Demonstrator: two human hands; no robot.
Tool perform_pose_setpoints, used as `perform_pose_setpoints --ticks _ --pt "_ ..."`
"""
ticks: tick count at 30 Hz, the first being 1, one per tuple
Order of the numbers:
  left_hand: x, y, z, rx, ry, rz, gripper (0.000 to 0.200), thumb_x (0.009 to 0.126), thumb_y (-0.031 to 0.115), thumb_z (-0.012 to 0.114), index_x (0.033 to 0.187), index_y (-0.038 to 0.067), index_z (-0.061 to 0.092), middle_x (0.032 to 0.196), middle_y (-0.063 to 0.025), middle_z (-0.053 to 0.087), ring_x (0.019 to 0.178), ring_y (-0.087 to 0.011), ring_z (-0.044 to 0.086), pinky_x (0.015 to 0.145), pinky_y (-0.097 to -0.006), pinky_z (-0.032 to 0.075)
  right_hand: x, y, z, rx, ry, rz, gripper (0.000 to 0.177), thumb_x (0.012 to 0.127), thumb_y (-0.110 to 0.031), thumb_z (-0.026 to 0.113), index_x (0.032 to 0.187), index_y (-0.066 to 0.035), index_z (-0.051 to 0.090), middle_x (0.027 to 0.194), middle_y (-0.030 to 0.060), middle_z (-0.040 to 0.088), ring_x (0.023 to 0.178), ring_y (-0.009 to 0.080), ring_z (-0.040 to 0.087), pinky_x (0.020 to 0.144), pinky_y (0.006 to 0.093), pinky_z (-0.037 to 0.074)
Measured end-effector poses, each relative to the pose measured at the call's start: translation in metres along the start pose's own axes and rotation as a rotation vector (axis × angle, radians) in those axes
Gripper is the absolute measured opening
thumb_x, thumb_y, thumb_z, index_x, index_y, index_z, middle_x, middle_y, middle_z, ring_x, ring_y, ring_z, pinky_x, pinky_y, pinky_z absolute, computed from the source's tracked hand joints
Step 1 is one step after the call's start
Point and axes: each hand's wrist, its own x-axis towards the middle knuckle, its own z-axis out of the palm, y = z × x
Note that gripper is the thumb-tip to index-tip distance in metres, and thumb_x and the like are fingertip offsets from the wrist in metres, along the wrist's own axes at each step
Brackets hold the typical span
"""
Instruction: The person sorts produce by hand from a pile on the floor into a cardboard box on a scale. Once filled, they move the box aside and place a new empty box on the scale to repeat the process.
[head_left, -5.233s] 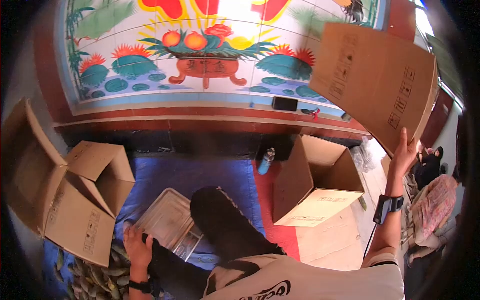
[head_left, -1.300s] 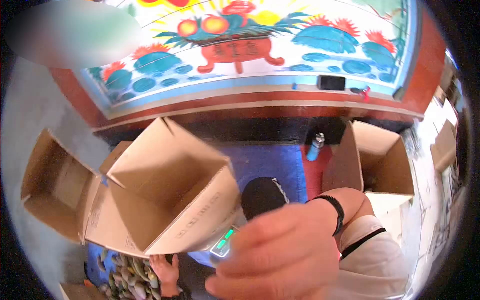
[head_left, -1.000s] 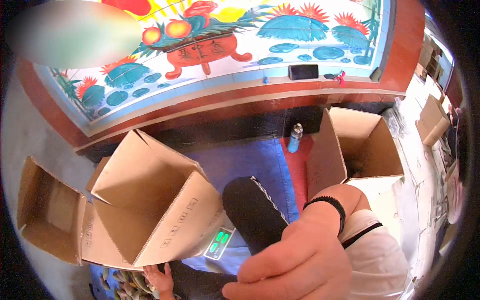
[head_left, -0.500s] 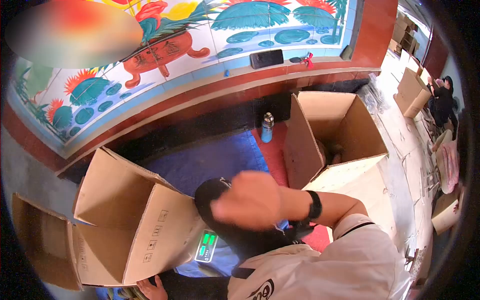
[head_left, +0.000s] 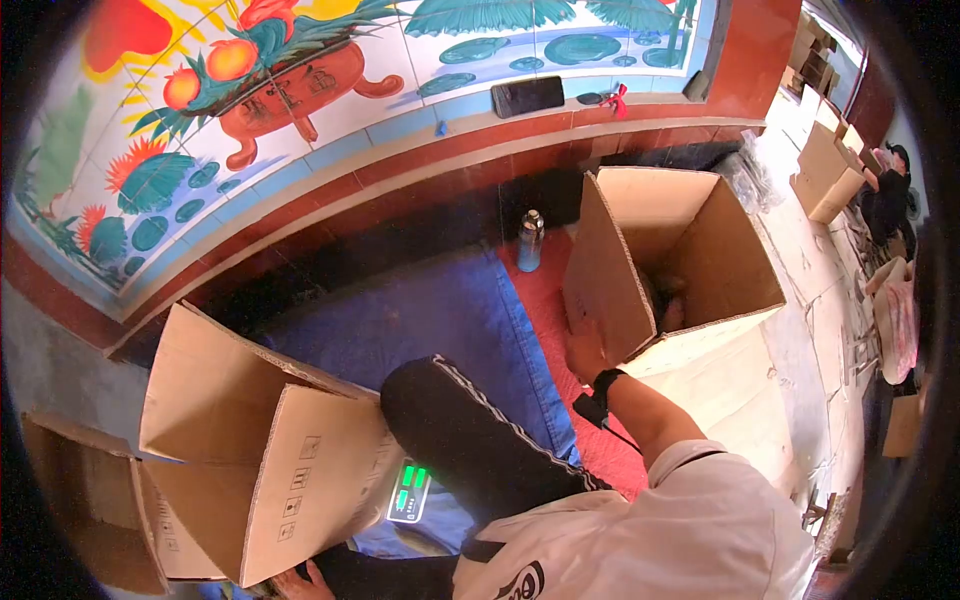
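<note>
My right hand [head_left: 588, 352], with a black band on the wrist, reaches to the near left side of an open cardboard box [head_left: 610, 270] on the right. Its fingers overlap the lower edge of that box's side flap, and their grip is unclear. Inside the box, some brownish shapes lie in shadow. My left hand [head_left: 305, 583] is low at the bottom edge, beside the lower corner of another open cardboard box [head_left: 320, 480]; most of its fingers are hidden. Between that box and my bent leg [head_left: 450, 420] sits a scale with a lit green display [head_left: 408, 490].
A blue bottle [head_left: 530, 240] stands on red cloth [head_left: 612, 455] by the wall, beside a blue sheet [head_left: 400, 300]. A phone [head_left: 528, 96] rests on the tiled ledge. At the far right, a person [head_left: 886, 200] handles a cardboard box [head_left: 828, 175].
My right hand has moved from over my knee to the right-hand box, away from me. My left hand stays low by the left box. The view has shifted slightly.
</note>
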Motion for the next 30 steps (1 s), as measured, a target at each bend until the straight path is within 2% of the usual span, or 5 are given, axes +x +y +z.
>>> perform_pose_setpoints --ticks 17,19,22,24,30 --pt "0.002 -0.014 0.005 0.001 -0.030 -0.005 0.062 0.087 0.041 0.058 0.117 -0.012 0.048 0.116 -0.0325 0.051 0.104 -0.0447 0.050 0.093 -0.0481 0.038 -0.043 0.030 0.018 -0.226 0.233 -0.205 0.031 0.081 -0.014 0.046 0.100 0.002 0.064 0.126 0.0254 0.047 0.132 0.0363 0.028 0.111 0.0482 0.012" --pt "0.003 -0.014 0.004 -0.003 -0.042 -0.023 0.063 0.086 0.041 0.059 0.118 -0.012 0.046 0.117 -0.0326 0.050 0.105 -0.0445 0.049 0.094 -0.0481 0.038 -0.077 0.058 0.029 -0.421 -0.044 -0.307 0.030 0.079 -0.012 0.047 0.098 0.004 0.064 0.132 0.0259 0.042 0.134 0.0353 0.025 0.111 0.0475 0.014" --pt "0.005 -0.017 0.004 -0.010 -0.057 -0.047 0.065 0.086 0.041 0.060 0.120 -0.012 0.045 0.117 -0.0326 0.050 0.105 -0.0444 0.049 0.094 -0.0481 0.038 -0.142 0.127 0.058 0.540 0.020 -0.105 0.022 0.080 -0.004 0.045 0.091 0.006 0.061 0.139 0.0194 0.037 0.134 0.0300 0.028 0.113 0.0357 0.019" --pt "0.004 -0.023 0.006 -0.129 -0.112 -0.086 0.072 0.084 0.042 0.062 0.125 -0.012 0.039 0.123 -0.0320 0.045 0.108 -0.0437 0.047 0.095 -0.0490 0.036 -0.186 0.177 0.029 0.002 -0.222 -0.303 0.025 0.085 -0.009 0.043 0.097 0.004 0.061 0.135 0.0161 0.044 0.132 0.0261 0.032 0.112 0.0356 0.020" --pt "-0.001 -0.033 0.018 0.012 -0.054 -0.035 0.079 0.083 0.047 0.062 0.129 -0.011 0.034 0.125 -0.0360 0.041 0.109 -0.0462 0.044 0.096 -0.0495 0.034 -0.247 0.213 -0.007 -0.566 -0.629 0.468 0.023 0.083 -0.020 0.051 0.095 -0.011 0.068 0.114 0.0141 0.059 0.112 0.0213 0.051 0.100 0.0411 0.034"
